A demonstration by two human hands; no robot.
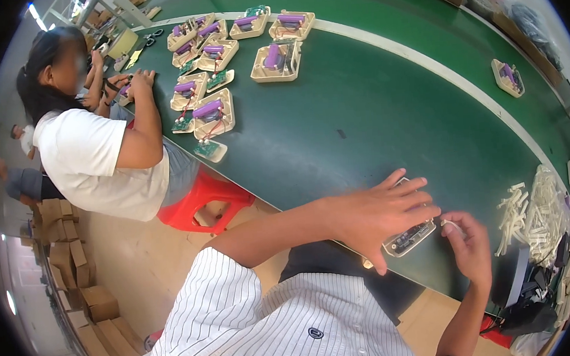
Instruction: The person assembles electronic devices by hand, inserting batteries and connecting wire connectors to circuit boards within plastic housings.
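My left hand point(392, 215) lies with spread fingers over a cream device housing point(411, 237) near the table's front edge. The hand covers the far part of the housing; dark parts show inside its near end. Just right of it, my right hand point(469, 238) has thumb and fingers pinched together on a small white piece point(450, 224), whose exact kind I cannot make out.
Several cream housings point(276, 68) with purple battery cells, wires and green boards stand at the far left. A co-worker point(100, 132) sits there by a red stool point(206, 201). White plastic strips point(546, 218) are heaped at the right. Another housing point(508, 79) lies beyond the pale strip.
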